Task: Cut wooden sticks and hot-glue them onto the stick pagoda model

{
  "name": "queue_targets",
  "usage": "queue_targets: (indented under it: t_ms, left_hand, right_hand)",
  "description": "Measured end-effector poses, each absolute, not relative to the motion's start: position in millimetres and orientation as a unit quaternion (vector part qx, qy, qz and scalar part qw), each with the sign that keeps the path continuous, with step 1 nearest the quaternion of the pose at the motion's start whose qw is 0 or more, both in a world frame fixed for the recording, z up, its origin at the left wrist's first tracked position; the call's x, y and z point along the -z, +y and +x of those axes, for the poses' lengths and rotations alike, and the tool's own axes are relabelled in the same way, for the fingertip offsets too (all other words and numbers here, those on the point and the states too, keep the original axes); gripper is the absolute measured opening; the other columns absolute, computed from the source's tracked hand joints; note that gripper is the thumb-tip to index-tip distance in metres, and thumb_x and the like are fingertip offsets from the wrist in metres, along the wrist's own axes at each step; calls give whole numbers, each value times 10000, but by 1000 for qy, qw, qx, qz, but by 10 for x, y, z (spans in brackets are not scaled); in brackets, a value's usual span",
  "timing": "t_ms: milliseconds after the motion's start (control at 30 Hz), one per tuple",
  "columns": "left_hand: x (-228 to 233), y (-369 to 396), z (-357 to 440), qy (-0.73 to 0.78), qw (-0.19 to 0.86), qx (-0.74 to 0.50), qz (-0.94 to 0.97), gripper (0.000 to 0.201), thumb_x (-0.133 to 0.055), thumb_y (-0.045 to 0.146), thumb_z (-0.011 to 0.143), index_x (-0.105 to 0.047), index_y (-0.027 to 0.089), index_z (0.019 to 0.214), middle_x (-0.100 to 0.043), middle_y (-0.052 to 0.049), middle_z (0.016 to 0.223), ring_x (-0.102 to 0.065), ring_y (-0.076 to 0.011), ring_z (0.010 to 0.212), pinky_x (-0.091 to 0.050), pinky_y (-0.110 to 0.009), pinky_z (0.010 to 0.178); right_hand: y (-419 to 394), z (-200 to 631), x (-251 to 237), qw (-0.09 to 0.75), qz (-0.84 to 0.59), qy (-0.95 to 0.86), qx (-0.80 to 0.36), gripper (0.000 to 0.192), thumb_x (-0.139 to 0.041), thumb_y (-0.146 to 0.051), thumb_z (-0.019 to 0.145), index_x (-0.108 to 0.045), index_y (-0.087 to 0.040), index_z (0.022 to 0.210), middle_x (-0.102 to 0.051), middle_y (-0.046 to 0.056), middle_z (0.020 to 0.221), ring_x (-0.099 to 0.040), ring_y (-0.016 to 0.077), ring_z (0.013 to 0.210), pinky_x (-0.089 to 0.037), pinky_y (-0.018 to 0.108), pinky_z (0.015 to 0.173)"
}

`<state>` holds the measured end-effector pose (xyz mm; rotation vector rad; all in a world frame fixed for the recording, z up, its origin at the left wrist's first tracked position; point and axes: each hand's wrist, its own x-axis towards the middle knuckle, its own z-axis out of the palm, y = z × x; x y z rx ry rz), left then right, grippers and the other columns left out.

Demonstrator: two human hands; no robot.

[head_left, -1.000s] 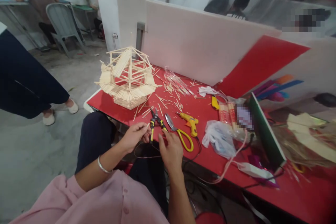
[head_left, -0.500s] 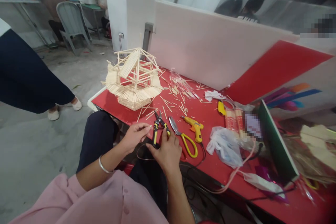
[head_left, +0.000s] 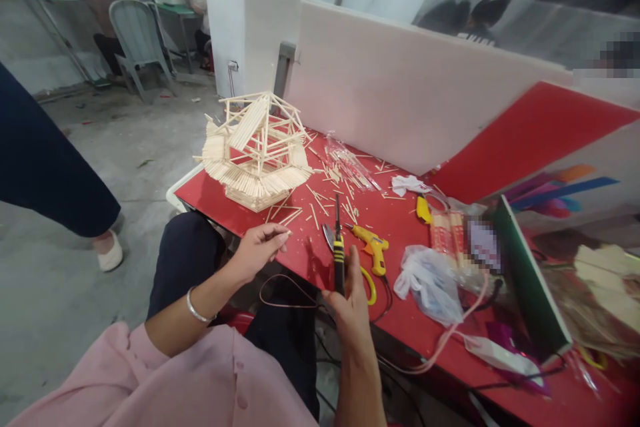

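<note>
My left hand [head_left: 260, 250] is closed in a pinch in front of the table edge, with a small pale tip, like the end of a thin wooden stick [head_left: 289, 233], showing at the fingertips. Pliers [head_left: 339, 257] with black and yellow handles stand upright, jaws up, in my right hand [head_left: 353, 307]. Behind them lie scissors [head_left: 371, 285] with yellow handles, partly hidden. A yellow glue gun [head_left: 373, 245] rests just to the right. Beyond my left hand stands a many-sided model pavilion [head_left: 257, 177] built from thin wooden sticks, its roof partly covered.
Loose sticks [head_left: 316, 207] and a clear plastic wrapper [head_left: 353, 163] are scattered on the red table [head_left: 400, 227]. To the right are a plastic bag [head_left: 427, 280], cables and a green-sided box [head_left: 530, 280]. A person's leg [head_left: 55, 160] is at the left.
My right hand has picked the pliers up off the table and turned them upright, moving right. My left hand stays pinched, nearly in place. The person at the left has shifted a leg.
</note>
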<state>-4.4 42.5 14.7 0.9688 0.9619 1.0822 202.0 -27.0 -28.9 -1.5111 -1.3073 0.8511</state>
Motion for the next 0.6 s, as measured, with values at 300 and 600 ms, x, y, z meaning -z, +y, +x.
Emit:
queue_targets:
  t_ms: [300, 600]
  left_hand:
    - [-430, 358, -66, 400, 553, -468, 561, 206, -627, 335, 833, -632, 152, 739, -572, 14, 644, -476, -92, 576, -390, -216, 565]
    - [-370, 383, -93, 400, 506, -448, 619, 129, -549, 209, 826, -618, 151, 733, -591, -3, 669, -548, -128, 665, -432, -238, 655]
  right_hand:
    - [-397, 1739, 165, 346, -587, -682, -263, 885, -519, -142, 613, -308, -230, 1468, -451, 92, 1404, -375, 287, 1377, -341, 480, 1123]
    - [-438, 1842, 114, 293, -574, -743, -182, 925, -549, -166, 673, -169, -232, 1514, -350, 140, 1473, -323, 333, 1400, -358, 553, 1102]
